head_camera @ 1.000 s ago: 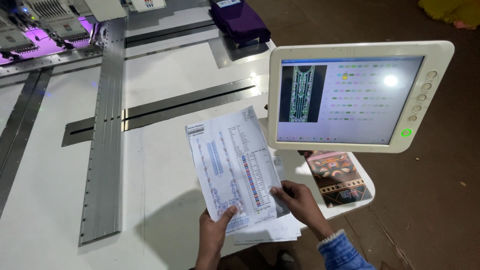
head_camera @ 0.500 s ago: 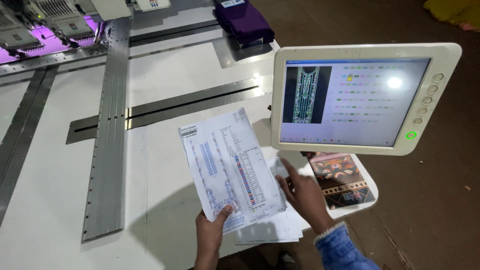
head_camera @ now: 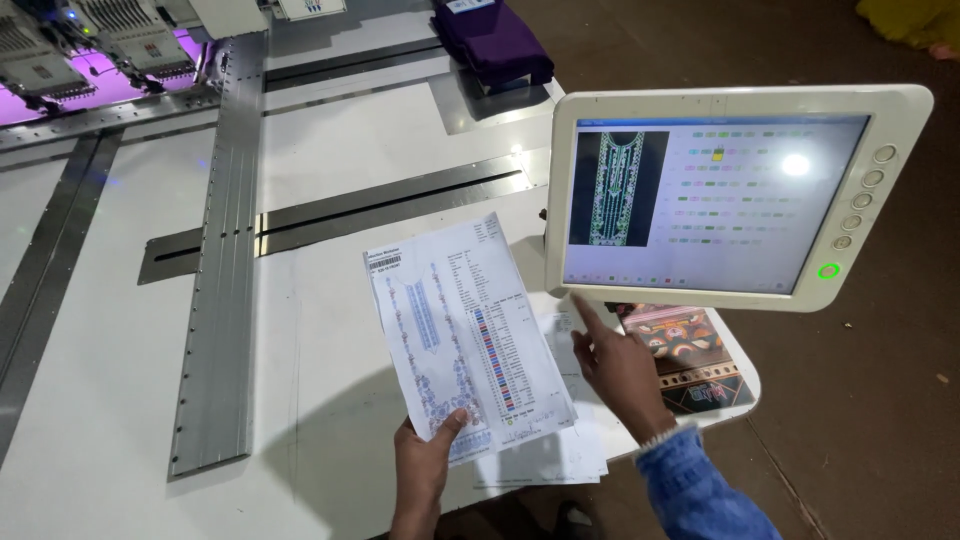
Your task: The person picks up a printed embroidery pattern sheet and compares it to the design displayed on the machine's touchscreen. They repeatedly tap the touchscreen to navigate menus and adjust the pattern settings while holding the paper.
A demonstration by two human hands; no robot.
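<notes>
Left hand (head_camera: 422, 470) pinching the bottom edge of a printed sheet (head_camera: 462, 340), thumb on top, fingers hidden underneath. Sheet held up tilted, just left of the touchscreen monitor (head_camera: 735, 195), overlapping its lower left corner region without touching the glass. Printed on the sheet: a long neckline pattern and a column of coloured marks.

Right hand (head_camera: 620, 365) off the sheet now, where half a second ago it rested against the paper's right edge. Raised instead toward the monitor, index finger stretched out, tip at the bottom left edge of the screen frame; other fingers curled loosely, holding nothing. Contact with the frame too close to call. Blue knitted sleeve (head_camera: 700, 490) at the wrist.

On the monitor, a similar neckline pattern on a dark panel at left, rows of small coloured marks to its right, green lit button at the lower right corner.

Below the monitor, more loose papers (head_camera: 550, 455) under the held sheet, and a dark patterned card (head_camera: 690, 355) on a small white shelf. Left of the monitor, white machine table (head_camera: 100, 400) with metal rails (head_camera: 225, 270); above and left of it, folded purple fabric (head_camera: 495, 40).
</notes>
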